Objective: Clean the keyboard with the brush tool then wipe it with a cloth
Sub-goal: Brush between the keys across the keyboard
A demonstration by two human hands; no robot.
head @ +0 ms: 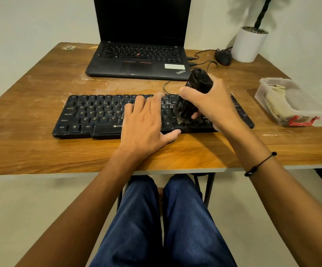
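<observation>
The right hand [212,105] grips the black brush tool [193,93], bristles down on the keyboard [98,114] on the worktop [40,151]; the left hand [146,122] lies flat on the keys

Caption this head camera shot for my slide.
Right hand brushes the keyboard with the brush tool; left hand steadies it.

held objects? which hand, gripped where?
Right hand grips the black brush tool around the middle of its body, bristles down on the keyboard. Left hand holds nothing; it rests flat on the keys.
</observation>
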